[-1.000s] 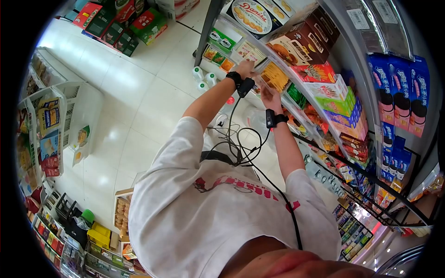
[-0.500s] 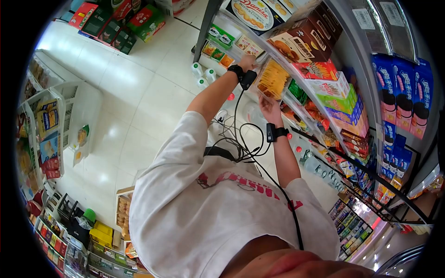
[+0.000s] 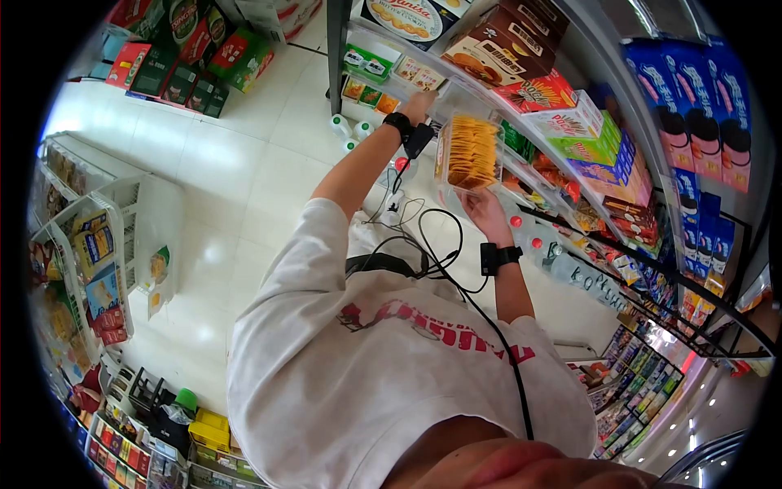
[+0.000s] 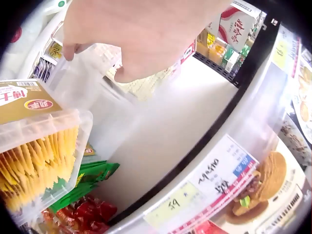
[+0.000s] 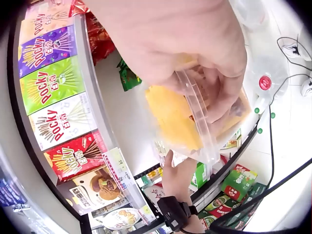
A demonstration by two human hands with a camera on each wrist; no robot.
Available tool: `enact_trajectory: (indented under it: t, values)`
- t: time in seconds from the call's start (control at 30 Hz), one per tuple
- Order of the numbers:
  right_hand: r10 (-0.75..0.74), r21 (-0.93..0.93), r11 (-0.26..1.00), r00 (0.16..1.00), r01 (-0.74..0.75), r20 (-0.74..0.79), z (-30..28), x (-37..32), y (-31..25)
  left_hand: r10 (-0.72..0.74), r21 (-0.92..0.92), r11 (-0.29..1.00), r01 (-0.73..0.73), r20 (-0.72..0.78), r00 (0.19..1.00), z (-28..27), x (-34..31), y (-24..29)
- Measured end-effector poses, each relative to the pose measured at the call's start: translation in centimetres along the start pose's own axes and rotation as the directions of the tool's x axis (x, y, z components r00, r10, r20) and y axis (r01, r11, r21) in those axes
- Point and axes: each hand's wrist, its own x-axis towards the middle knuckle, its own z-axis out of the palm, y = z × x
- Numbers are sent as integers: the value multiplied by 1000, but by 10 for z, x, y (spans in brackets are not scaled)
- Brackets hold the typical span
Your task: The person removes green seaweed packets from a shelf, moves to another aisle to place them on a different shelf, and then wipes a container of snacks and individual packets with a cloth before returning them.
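In the right hand (image 3: pixel 486 213) is a clear plastic tub (image 3: pixel 441 167) packed with yellow snack sachets (image 3: pixel 472 151), held out in front of the shelf. The right wrist view shows its fingers (image 5: pixel 222 95) curled over the tub's rim. My left hand (image 4: pixel 141 34) reaches over the shelf, above a translucent plastic piece (image 4: pixel 92 92) and pale patterned packs. Its thumb and one finger point down at that plastic; whether they pinch it I cannot tell. In the left wrist view the tub stands left of the hand, a gold label (image 4: pixel 27 102) on its side.
Green packets (image 4: pixel 85 185) and red packets (image 4: pixel 95 209) lie on the white shelf (image 4: pixel 161 126). Pocky boxes (image 5: pixel 53 80) and cookie boxes (image 3: pixel 407 18) line the neighbouring shelf. Bottles (image 3: pixel 350 129) stand below on the floor. Black cables (image 3: pixel 423 244) hang before the body.
The right hand has drawn the tub of sachets out from the shelf toward the body, and it is now tipped more upright in view. The left hand remains at the shelf.
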Motion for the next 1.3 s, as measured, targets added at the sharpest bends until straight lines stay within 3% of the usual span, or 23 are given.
enact_trajectory:
  t: [0.03, 0.1, 0.13, 0.2, 0.23, 0.33, 0.37, 0.47, 0.6, 0.63, 0.73, 0.93, 1.03, 1.17, 1.27, 1.3]
  values:
    - [9, -7, 1000, 1000, -9, -17, -3, -4, 0, -10, -31, 999, 11, 43, 999, -5, -7, 15]
    - [26, -18, 999, 998, -27, -49, -9, -12, 0, 66, 88, 993, -77, 118, 991, -9, -21, 30]
    - [24, -19, 1000, 998, -25, -55, -4, -20, 1, 240, 108, 962, -250, 99, 966, -11, -35, 43]
    - [22, -15, 1000, 997, -23, -69, 3, -38, 3, -42, -208, 973, 103, 279, 960, -23, -60, 90]
    - [5, -58, 998, 998, -8, -59, 0, -43, 5, -159, -325, 897, 299, 395, 905, -28, -70, 111]
    - [-61, -128, 991, 993, 47, -105, 10, -69, 9, -133, -158, 948, 276, 591, 796, -25, -89, 127]
    - [-61, -143, 989, 993, 47, -99, 11, -77, 9, -222, -279, 810, 515, 667, 711, -28, -95, 146]
    - [-82, -162, 984, 994, 70, -68, 12, -104, 10, -448, -334, 402, 852, 740, 501, 1, -105, 158]
    - [-149, -181, 973, 988, 141, -33, 6, -146, 13, -318, -240, 414, 878, 865, 387, 8, -108, 208]
    - [-171, -190, 968, 985, 162, -32, 6, -156, 14, -262, -274, 357, 893, 888, 378, 14, -108, 212]
    - [-253, -198, 950, 967, 241, -38, 7, -185, 17, -249, -322, 432, 842, 855, 455, 34, -114, 239]
    - [-340, -180, 927, 940, 330, -30, -23, -245, 18, -186, -200, 527, 826, 921, 342, 85, -105, 284]
    - [-477, -193, 864, 879, 465, -18, -54, -280, 21, -173, -109, 619, 778, 947, 271, 128, -103, 307]
    - [-581, -139, 808, 813, 572, -34, -108, -337, 20, -179, -45, 717, 696, 952, 246, 199, -112, 367]
    - [-639, -127, 768, 765, 628, -83, -146, -387, 18, -271, 56, 719, 693, 940, 206, 259, -125, 407]
    - [-652, -135, 757, 751, 639, -104, -159, -406, 17, -244, 1, 677, 736, 944, 222, 280, -135, 424]
